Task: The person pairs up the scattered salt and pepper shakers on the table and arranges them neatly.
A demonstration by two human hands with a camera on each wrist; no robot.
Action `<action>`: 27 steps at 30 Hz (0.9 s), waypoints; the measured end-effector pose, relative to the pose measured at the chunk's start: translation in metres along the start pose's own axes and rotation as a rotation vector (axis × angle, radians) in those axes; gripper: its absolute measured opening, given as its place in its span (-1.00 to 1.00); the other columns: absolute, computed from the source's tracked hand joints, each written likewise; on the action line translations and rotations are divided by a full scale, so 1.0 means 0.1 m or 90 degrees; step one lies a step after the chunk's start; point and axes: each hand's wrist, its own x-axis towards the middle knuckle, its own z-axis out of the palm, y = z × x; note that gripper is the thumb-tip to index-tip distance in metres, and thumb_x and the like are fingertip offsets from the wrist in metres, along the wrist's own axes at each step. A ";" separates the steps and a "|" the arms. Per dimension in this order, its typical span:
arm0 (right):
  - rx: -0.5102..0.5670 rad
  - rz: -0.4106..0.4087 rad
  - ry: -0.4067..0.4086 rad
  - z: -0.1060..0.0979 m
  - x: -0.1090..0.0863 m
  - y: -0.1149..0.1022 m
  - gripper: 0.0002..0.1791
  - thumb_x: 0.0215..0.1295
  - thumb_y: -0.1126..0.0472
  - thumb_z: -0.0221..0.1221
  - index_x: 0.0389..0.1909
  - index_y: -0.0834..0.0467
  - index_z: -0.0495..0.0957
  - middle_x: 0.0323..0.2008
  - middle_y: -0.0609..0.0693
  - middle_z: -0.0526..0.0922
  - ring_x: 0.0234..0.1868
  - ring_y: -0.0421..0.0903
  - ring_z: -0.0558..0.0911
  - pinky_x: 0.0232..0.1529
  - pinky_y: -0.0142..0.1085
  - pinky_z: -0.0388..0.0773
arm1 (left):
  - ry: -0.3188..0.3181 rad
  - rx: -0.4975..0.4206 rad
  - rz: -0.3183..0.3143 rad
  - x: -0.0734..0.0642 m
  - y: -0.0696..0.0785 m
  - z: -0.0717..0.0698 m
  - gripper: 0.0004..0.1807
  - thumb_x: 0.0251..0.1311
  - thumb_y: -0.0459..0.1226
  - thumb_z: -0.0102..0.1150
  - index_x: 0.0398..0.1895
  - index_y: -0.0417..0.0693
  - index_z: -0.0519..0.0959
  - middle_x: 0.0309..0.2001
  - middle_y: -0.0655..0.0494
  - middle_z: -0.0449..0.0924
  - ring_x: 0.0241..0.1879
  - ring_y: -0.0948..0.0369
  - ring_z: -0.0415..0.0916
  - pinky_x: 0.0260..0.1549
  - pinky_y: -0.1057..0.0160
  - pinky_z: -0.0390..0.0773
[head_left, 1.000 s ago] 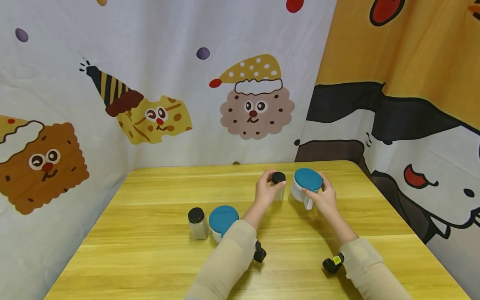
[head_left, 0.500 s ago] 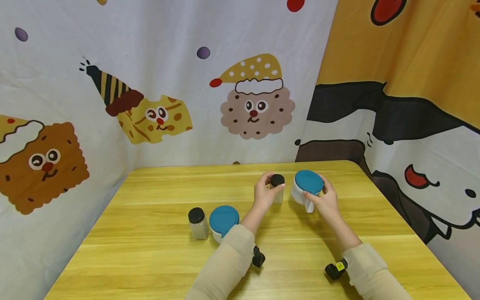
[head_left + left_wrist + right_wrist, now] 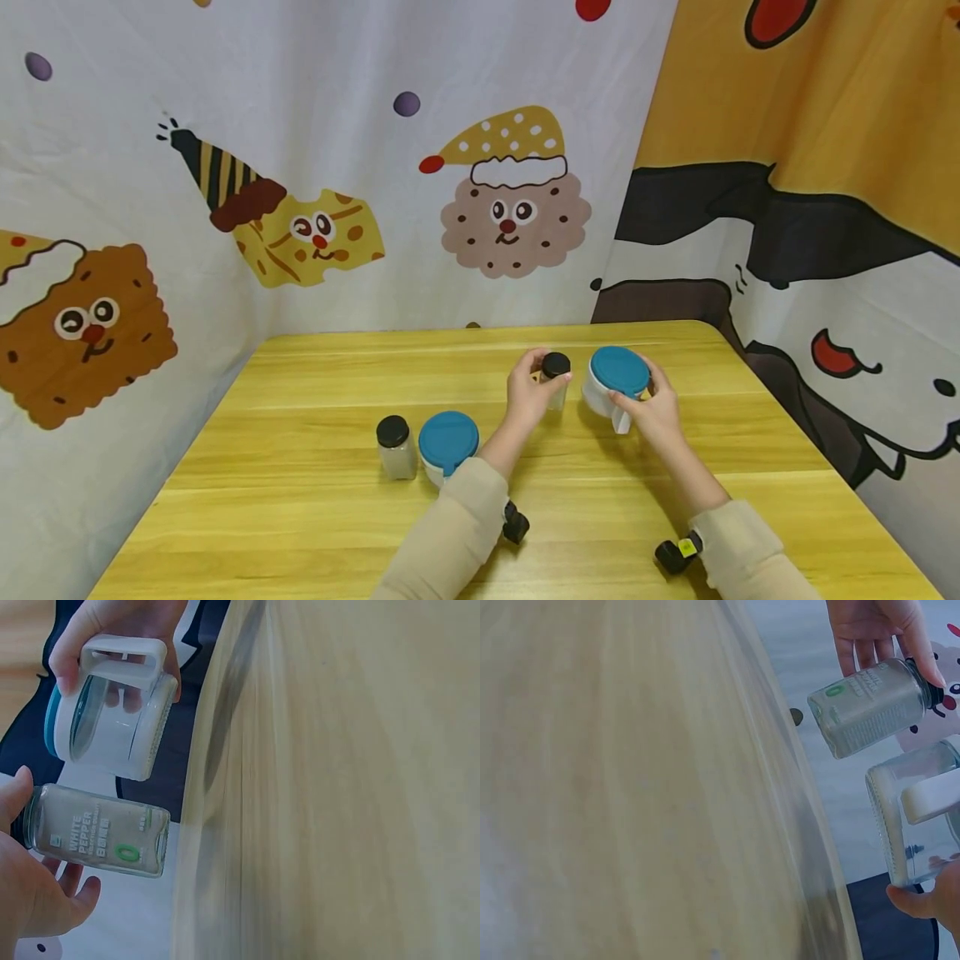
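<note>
My left hand (image 3: 523, 398) grips a small glass jar with a black cap, its thumb and fingers near the cap. In the left wrist view, this white pepper jar (image 3: 101, 834) bears a printed label and pale contents. Just to its right, my right hand (image 3: 662, 414) holds a clear container with a blue lid and a white handle. The left wrist view shows this blue-lidded container (image 3: 112, 727) with fingers behind its clear wall. Both appear lifted off the table, side by side and apart. In the right wrist view, the container (image 3: 922, 799) is partly cut off.
On the wooden table (image 3: 300, 517), a second black-capped jar (image 3: 397, 457) stands at left. Beside it is another blue-lidded container (image 3: 448, 440), partly covered by the left sleeve (image 3: 453, 529). A patterned curtain (image 3: 337, 67) hangs behind the table.
The right hand has brought the blue-lidded container slightly down and nearer. The left hand and the pepper jar have shifted slightly nearer too. Both grips are kept.
</note>
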 end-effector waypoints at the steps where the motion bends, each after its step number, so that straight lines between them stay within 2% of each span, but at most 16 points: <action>1: 0.001 0.001 0.001 0.00 -0.01 0.00 -0.09 0.06 0.32 0.39 0.42 0.24 0.15 0.34 0.29 0.21 0.34 0.24 0.19 0.30 0.15 0.05 | -0.001 0.000 0.000 -0.01 0.00 0.00 -0.53 0.00 -0.29 0.46 0.02 -0.11 0.57 -0.08 0.16 0.57 -0.04 0.15 0.45 -0.06 0.06 0.42; 9: -0.002 0.006 0.014 0.00 -0.06 -0.01 -0.09 0.04 0.32 0.40 0.41 0.27 0.15 0.32 0.30 0.22 0.34 0.23 0.21 0.30 0.14 0.06 | 0.001 -0.004 -0.003 -0.08 0.02 0.00 -0.55 -0.05 -0.31 0.48 -0.02 -0.09 0.58 -0.08 0.15 0.58 -0.03 0.14 0.45 -0.03 0.00 0.40; 18: -0.004 0.022 -0.001 0.00 -0.15 -0.07 -0.08 0.06 0.31 0.39 0.42 0.27 0.12 0.34 0.30 0.19 0.36 0.24 0.16 0.30 0.15 0.05 | 0.010 -0.010 0.001 -0.15 0.00 -0.04 -0.57 -0.07 -0.32 0.49 -0.07 -0.04 0.59 -0.11 0.19 0.58 -0.06 0.16 0.46 -0.07 0.06 0.41; 27: 0.021 0.028 -0.015 0.03 -0.22 -0.11 -0.08 0.09 0.31 0.39 0.42 0.27 0.10 0.34 0.29 0.19 0.36 0.22 0.18 0.28 0.16 0.10 | 0.010 -0.008 -0.015 -0.22 0.02 -0.07 -0.53 -0.09 -0.31 0.51 -0.05 -0.04 0.58 -0.12 0.20 0.58 -0.06 0.17 0.46 -0.09 0.08 0.43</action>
